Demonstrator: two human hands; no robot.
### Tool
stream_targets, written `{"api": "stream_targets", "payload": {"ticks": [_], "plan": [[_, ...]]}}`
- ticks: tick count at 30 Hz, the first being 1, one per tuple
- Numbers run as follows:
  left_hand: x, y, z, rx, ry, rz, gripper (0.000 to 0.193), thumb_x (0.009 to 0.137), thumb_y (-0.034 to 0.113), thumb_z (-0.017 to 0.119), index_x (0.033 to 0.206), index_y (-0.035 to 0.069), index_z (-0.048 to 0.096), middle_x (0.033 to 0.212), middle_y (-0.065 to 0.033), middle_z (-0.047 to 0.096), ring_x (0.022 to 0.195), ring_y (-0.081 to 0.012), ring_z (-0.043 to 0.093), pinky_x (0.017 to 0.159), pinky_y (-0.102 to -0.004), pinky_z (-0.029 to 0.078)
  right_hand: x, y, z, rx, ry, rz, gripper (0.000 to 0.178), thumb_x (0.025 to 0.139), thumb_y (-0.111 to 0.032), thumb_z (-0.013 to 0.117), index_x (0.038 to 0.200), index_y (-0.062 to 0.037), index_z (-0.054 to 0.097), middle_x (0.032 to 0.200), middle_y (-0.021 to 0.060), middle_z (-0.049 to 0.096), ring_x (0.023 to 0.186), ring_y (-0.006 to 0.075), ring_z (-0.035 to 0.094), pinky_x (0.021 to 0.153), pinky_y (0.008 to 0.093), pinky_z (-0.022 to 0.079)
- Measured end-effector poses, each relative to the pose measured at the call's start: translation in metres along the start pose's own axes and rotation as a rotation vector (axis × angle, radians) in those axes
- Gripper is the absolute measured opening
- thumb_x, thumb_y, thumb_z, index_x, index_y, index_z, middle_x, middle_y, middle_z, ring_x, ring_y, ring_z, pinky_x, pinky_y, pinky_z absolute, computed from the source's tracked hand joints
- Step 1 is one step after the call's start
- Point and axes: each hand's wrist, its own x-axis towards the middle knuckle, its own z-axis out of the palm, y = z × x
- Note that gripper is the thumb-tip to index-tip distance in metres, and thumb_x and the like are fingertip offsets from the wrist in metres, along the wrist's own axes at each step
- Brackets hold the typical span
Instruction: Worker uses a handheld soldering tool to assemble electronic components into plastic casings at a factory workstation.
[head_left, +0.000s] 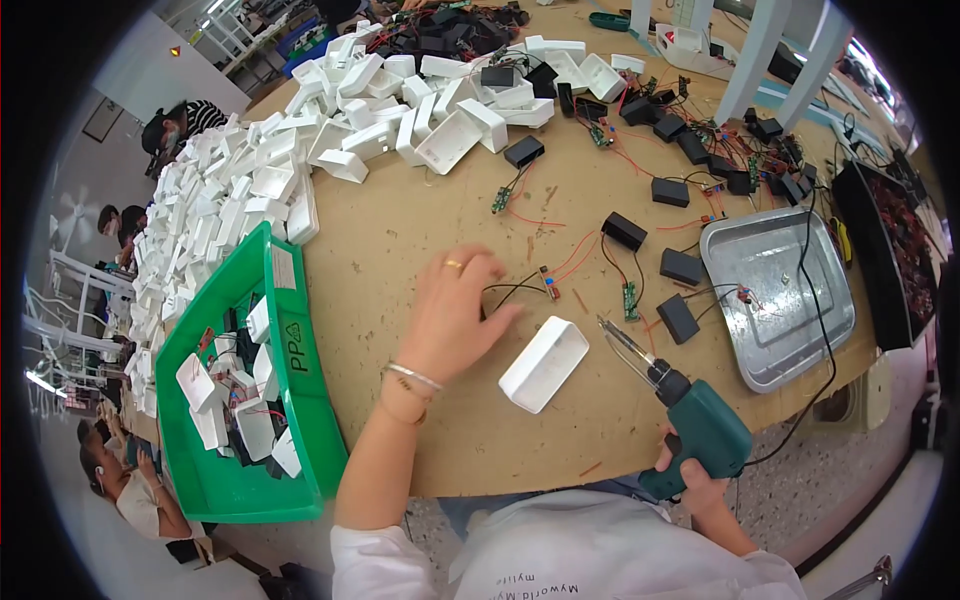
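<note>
The right hand [705, 488] grips a green soldering gun [712, 425] by its handle, its tip just beside a hollow white case [543, 366] on the surface [450, 435]. The left hand [450, 312], fingers bent, is by black wires [508, 288] leading to a small circuit board [551, 287]; whether it grasps anything cannot be told. A green bin [312, 425] stands left, a metal tray [775, 315] right.
</note>
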Motion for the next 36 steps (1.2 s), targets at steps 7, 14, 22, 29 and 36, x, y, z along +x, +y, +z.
{"api": "stream_targets", "payload": {"ticks": [7,14,22,29,36], "plan": [[0.05,0.011,0.043,-0.152,-0.088,0.049,0.036,0.073,0.025,0.07,0.098,0.002,0.056,0.087,-0.0117,0.06,0.08,-0.0265,0.057,0.074,-0.0353,0.045,0.0,-0.005,0.007,0.053,0.091,-0.031,0.059,0.076,-0.042,0.062,0.108,0.0065,0.052,0.091,0.0148,0.058,0.061,0.0158,0.057,0.064,0.0298,0.045],[0.034,-0.003,0.043,-0.801,-0.08,-0.226,0.02,0.086,0.014,0.057,0.096,-0.002,0.052,0.075,-0.0093,0.062,0.066,-0.0183,0.06,0.064,-0.029,0.048,0.002,-0.004,0.004,0.101,0.101,-0.041,0.059,0.076,-0.043,0.062,0.107,0.0069,0.052,0.094,0.0162,0.058,0.061,0.0157,0.058,0.065,0.0298,0.046],[-0.007,-0.003,-0.016,-0.789,0.082,-0.392,0.027,0.095,0.023,0.044,0.095,0.0,0.059,0.073,-0.0025,0.053,0.061,-0.0065,0.048,0.056,-0.0221,0.044,0.003,0.0,0.002,0.083,0.069,-0.057,0.059,0.077,-0.041,0.062,0.109,0.0077,0.051,0.096,0.0162,0.057,0.061,0.0156,0.057,0.068,0.029,0.045],[-0.024,-0.006,-0.02,-0.73,0.206,-0.293,0.037,0.098,0.032,0.036,0.097,0.003,0.059,0.074,-0.0018,0.054,0.06,-0.0053,0.046,0.052,-0.0213,0.041,0.004,0.002,0.001,0.083,0.054,-0.065,0.059,0.077,-0.04,0.062,0.109,0.0081,0.05,0.097,0.0167,0.056,0.061,0.0153,0.056,0.068,0.0288,0.045],[-0.019,0.001,-0.012,-0.986,0.068,-0.215,0.031,0.096,0.029,0.041,0.094,0.003,0.058,0.08,-0.0013,0.058,0.063,-0.0051,0.048,0.053,-0.02,0.04,0.002,-0.004,0.001,0.089,0.071,-0.067,0.058,0.077,-0.04,0.062,0.108,0.0072,0.051,0.092,0.0143,0.057,0.063,0.0151,0.056,0.067,0.0286,0.044]]}}
